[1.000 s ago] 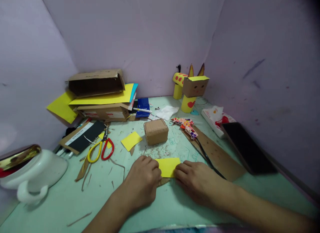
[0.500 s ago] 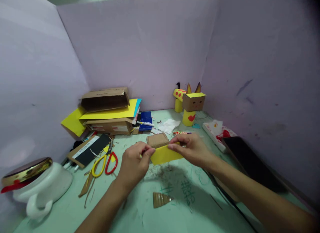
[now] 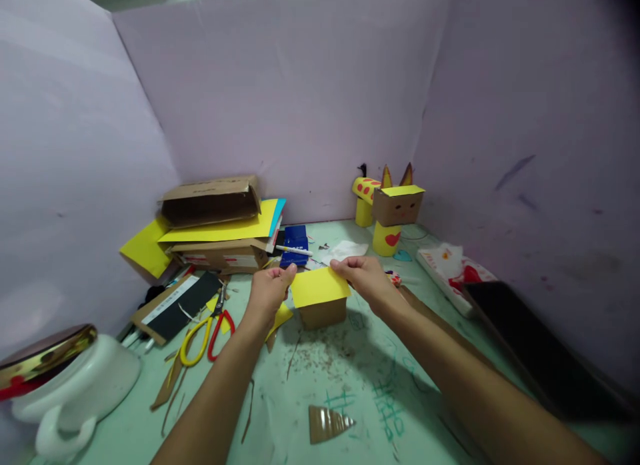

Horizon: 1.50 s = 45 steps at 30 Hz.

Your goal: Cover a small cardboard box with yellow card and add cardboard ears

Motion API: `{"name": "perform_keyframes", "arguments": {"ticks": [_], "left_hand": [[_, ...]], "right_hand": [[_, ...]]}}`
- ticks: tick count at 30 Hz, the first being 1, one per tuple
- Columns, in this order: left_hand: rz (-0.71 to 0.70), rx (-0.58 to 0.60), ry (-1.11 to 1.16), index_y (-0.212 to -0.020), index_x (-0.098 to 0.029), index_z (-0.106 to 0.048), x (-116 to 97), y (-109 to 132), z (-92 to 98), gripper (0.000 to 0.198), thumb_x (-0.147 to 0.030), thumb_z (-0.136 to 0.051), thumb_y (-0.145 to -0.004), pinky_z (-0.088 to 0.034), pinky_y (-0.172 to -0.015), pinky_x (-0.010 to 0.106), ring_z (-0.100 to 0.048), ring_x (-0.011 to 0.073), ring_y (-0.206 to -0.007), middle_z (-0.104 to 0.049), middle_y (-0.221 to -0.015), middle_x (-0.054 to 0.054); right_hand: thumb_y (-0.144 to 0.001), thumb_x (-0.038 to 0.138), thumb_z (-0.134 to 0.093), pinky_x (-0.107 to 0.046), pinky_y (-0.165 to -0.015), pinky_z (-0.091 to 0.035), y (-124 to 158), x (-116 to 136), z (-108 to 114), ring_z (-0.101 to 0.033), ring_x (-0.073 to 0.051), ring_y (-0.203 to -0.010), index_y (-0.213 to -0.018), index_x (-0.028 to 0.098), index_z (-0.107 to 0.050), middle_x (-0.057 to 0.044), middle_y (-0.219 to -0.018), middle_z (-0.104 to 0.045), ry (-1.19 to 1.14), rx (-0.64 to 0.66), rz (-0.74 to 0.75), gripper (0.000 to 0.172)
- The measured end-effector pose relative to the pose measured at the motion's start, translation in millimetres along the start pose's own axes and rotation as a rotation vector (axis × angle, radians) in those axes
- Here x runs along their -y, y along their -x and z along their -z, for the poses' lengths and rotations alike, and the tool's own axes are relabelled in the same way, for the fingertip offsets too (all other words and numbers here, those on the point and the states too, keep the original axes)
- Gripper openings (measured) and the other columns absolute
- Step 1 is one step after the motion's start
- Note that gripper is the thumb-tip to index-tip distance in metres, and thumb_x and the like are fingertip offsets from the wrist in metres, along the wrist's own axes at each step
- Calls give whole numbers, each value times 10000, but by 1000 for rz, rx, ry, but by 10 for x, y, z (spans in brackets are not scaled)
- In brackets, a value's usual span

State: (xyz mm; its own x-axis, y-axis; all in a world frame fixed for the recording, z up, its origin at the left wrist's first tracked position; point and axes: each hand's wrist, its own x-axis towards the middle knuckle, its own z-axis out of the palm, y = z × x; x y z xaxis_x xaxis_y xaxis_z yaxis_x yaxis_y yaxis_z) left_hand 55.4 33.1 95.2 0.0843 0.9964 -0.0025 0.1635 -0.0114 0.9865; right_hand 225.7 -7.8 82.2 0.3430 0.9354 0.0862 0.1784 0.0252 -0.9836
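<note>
A piece of yellow paper (image 3: 320, 287) lies over the top of a small cardboard box (image 3: 324, 314) that stands on the table. My left hand (image 3: 269, 293) pinches the paper's left edge, and my right hand (image 3: 364, 280) pinches it near the far right corner. Below the paper, the brown front of the box shows. Closer to me, a pointed scrap of corrugated cardboard (image 3: 329, 424) lies flat. To the left of my left hand are scissors (image 3: 207, 333) with one yellow and one red handle.
Cardboard boxes (image 3: 210, 205) and coloured paper are stacked at the back left. A cardboard animal figure (image 3: 399, 207) stands at the back right. A white pot (image 3: 80, 378) is at the left, and a dark flat slab (image 3: 540, 348) at the right.
The yellow paper, held in both hands, has moved away from me and now lies over the cardboard box, which stood uncovered behind it. The view has shifted slightly.
</note>
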Motion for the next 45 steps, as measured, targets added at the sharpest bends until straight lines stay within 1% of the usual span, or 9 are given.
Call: {"name": "perform_keyframes", "arguments": {"ticks": [7, 11, 15, 18, 24, 30, 37, 42, 45], "left_hand": [[27, -26, 72, -525, -140, -583, 23, 32, 40, 305, -383, -750, -447, -281, -433, 199, -376, 60, -430, -501, -458, -39], [45, -54, 101, -524, -150, -565, 49, 26, -5, 268, -379, -701, -495, -314, -450, 210, -408, 71, -433, -500, -466, -37], [57, -73, 80, -529, -164, -523, 84, 18, -61, 265, -385, -669, -534, -288, -424, 207, -354, 59, -402, -462, -453, -56], [37, -99, 26, -521, -169, -510, 125, 10, -76, 261, -388, -645, -566, -271, -425, 209, -335, 62, -413, -442, -454, -59], [-47, -163, -149, -531, -179, -539, 274, -14, -101, 237, -385, -571, -644, -287, -483, 233, -412, 114, -513, -498, -509, -24], [-86, -176, -276, -569, -198, -522, 297, 44, -129, 251, -398, -490, -717, -301, -530, 253, -435, 143, -574, -508, -561, -19], [-140, -200, -385, -586, -208, -478, 216, 100, -126, 224, -360, -447, -748, -300, -569, 272, -438, 158, -596, -500, -574, -12], [-144, -178, -397, -572, -209, -472, 243, 67, -124, 238, -359, -447, -755, -315, -554, 267, -453, 159, -581, -492, -561, -13], [-152, -200, -399, -631, -210, -495, 264, 88, -148, 226, -364, -424, -781, -337, -579, 273, -482, 173, -623, -532, -608, -1]], "right_hand": [[-646, 516, -621, -229, -471, -282, -18, -78, -42, -437, -112, -495, -548, 150, -594, 19, -500, -517, 96, -94, 33, 381], [-639, 533, -629, -230, -466, -265, -41, -126, -24, -431, -113, -495, -544, 156, -587, 20, -496, -519, 143, -131, 44, 391], [-649, 538, -613, -233, -449, -228, -57, -181, -26, -419, -112, -475, -538, 163, -579, 22, -486, -512, 179, -159, 49, 393], [-665, 532, -592, -235, -453, -226, -33, -199, -55, -416, -114, -476, -527, 170, -566, 23, -484, -506, 194, -166, 63, 389], [-697, 493, -564, -239, -484, -232, 27, -226, -121, -390, -120, -513, -520, 190, -513, 33, -499, -469, 195, -212, 81, 355], [-739, 473, -513, -236, -476, -267, 3, -327, -182, -373, -112, -506, -551, 197, -447, 48, -510, -408, 34, -145, 48, 341], [-732, 478, -547, -237, -496, -288, 10, -371, -208, -390, -116, -529, -583, 193, -460, 46, -533, -431, -93, -100, 18, 333], [-696, 466, -601, -234, -503, -268, -1, -358, -190, -370, -111, -545, -579, 192, -456, 53, -546, -416, -131, -90, 4, 331], [-683, 475, -611, -232, -522, -285, 4, -348, -203, -397, -114, -578, -634, 193, -474, 50, -599, -453, -166, -85, -8, 317]]}}
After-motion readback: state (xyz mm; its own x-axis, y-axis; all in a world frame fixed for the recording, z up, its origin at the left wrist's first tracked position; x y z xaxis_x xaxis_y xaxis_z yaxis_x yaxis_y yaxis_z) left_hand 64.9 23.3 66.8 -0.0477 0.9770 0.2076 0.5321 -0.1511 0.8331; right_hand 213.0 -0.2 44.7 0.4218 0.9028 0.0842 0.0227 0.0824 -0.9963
